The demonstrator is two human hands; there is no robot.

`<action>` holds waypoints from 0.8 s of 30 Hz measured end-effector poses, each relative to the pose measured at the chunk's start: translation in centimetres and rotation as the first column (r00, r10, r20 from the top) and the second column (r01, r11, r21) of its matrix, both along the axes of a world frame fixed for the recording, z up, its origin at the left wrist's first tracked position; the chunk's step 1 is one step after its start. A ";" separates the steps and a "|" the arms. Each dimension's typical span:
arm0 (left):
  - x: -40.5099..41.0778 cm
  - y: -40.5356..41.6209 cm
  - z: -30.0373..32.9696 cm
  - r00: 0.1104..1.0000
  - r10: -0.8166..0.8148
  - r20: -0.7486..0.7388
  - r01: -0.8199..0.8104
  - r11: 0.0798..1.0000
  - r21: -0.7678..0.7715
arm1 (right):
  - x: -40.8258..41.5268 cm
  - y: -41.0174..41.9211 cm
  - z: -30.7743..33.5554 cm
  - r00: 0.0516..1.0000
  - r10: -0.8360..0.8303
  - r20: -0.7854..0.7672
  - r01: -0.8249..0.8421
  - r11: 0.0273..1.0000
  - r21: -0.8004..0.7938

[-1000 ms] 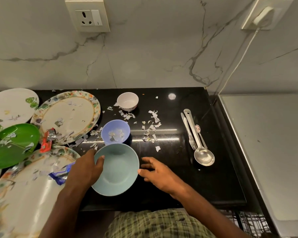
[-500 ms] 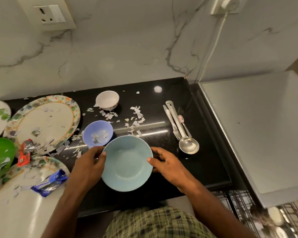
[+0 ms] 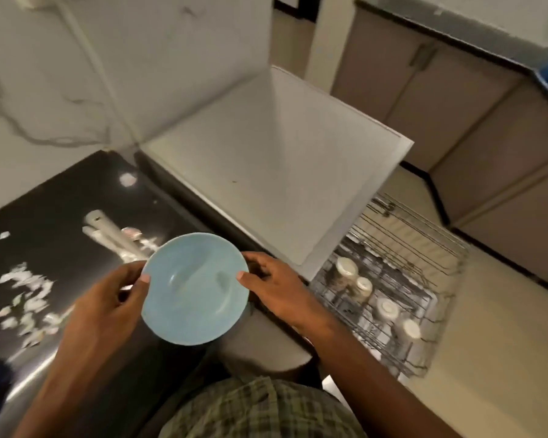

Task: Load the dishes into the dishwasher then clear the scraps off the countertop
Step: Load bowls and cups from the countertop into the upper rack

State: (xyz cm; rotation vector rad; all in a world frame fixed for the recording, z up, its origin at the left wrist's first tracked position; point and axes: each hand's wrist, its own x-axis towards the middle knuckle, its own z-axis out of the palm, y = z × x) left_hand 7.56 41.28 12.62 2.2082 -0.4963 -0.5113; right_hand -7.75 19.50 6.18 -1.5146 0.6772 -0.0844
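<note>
A white marble wall (image 3: 159, 58) veined in grey is seen behind the black polished desk (image 3: 60, 200), with a white cable (image 3: 86, 49) run down it. Taupe cabinets (image 3: 475, 115) under a dark top are ranged along the far side. The floor (image 3: 503, 358) is laid pale beige.

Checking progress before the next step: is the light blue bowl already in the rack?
No, both hands still hold the light blue bowl above the counter edge.
</note>
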 end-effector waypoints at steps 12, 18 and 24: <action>-8.2 -20.2 -6.0 0.933 -0.355 -0.049 0.352 0.934 -0.066 | -16.6 -13.4 -2.2 0.893 -0.445 -0.074 0.448 0.893 0.036; -13.8 -27.3 -8.9 0.894 -0.397 -0.207 0.393 0.917 -0.062 | -23.0 -18.8 -4.4 0.824 -0.555 -0.116 0.567 0.810 0.148; -18.8 -33.1 -11.5 0.881 -0.337 -0.333 0.357 0.934 0.000 | -27.2 -22.9 -7.4 0.779 -0.584 -0.228 0.625 0.747 0.224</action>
